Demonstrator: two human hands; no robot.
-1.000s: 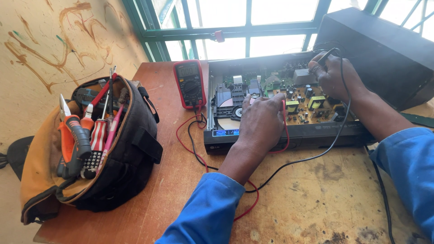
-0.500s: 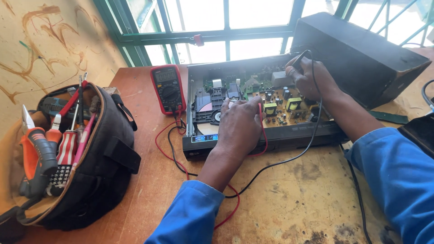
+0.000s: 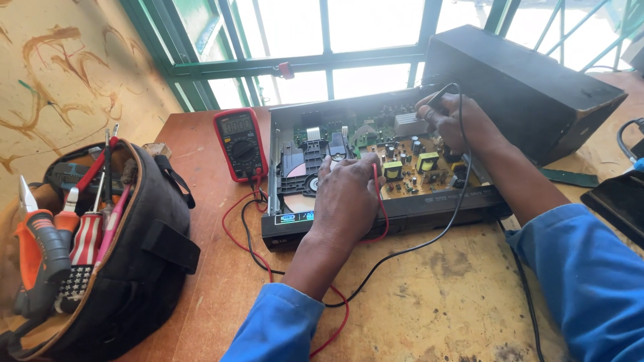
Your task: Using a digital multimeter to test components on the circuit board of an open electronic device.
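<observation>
Left hand [image 3: 345,194]: resting over the middle of the opened disc player [image 3: 376,167], fingers pressed together and pinching the red probe [image 3: 374,175] down onto the brown circuit board [image 3: 419,171].
Right hand [image 3: 456,121]: reaching to the board's far edge, fingers curled and pinching the black probe [image 3: 439,96].
Player: lying with its lid off on the wooden table [image 3: 436,295], just in front of the window.
Progress: the cover is already off and both probes are touching down; judging by this, the testing is under way, and closing the case is left.
Meter: the red multimeter [image 3: 240,143] is lying just left of the player, leads trailing across the table.
Surroundings: a tool bag [image 3: 127,255] of screwdrivers is sitting at the left; a dark box [image 3: 530,87] is crowding the right hand.
</observation>
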